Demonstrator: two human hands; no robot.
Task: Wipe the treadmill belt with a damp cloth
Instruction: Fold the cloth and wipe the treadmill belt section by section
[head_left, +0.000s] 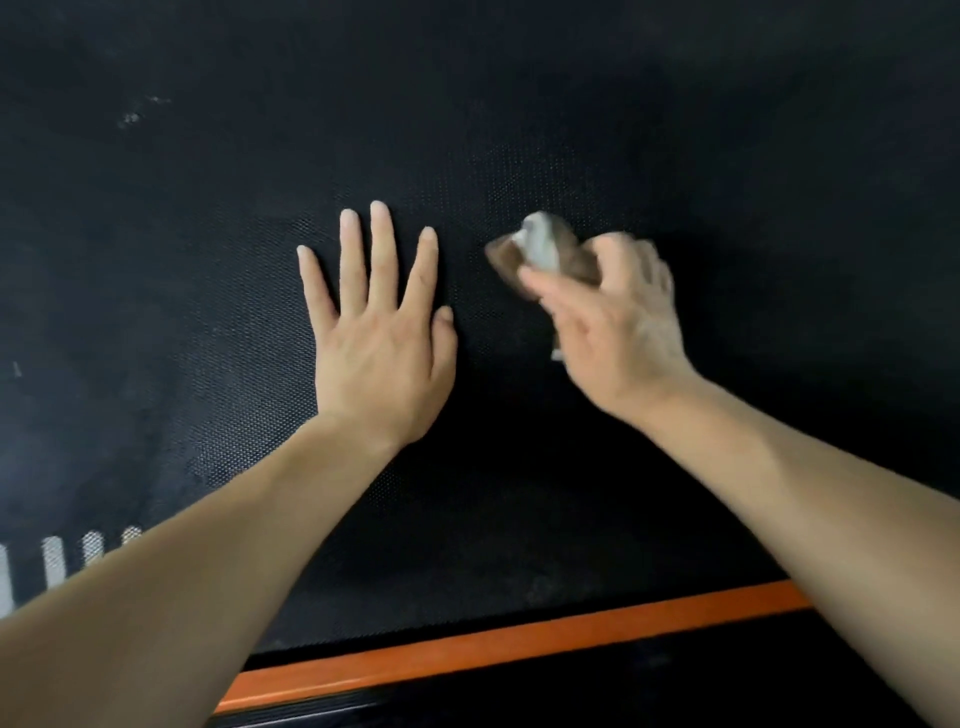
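The black textured treadmill belt (519, 130) fills most of the head view. My left hand (379, 332) lies flat on the belt, palm down, fingers spread, holding nothing. Just to its right, my right hand (618, 322) grips a crumpled brown and grey cloth (540, 249). The cloth sticks out past the fingers toward the upper left and rests on the belt. The right hand and the cloth are blurred.
An orange stripe (519, 642) runs along the near edge of the treadmill, with a dark side rail below it. White bar markings (52, 564) show on the belt at the lower left. Pale smudges (132, 117) sit on the belt at the upper left.
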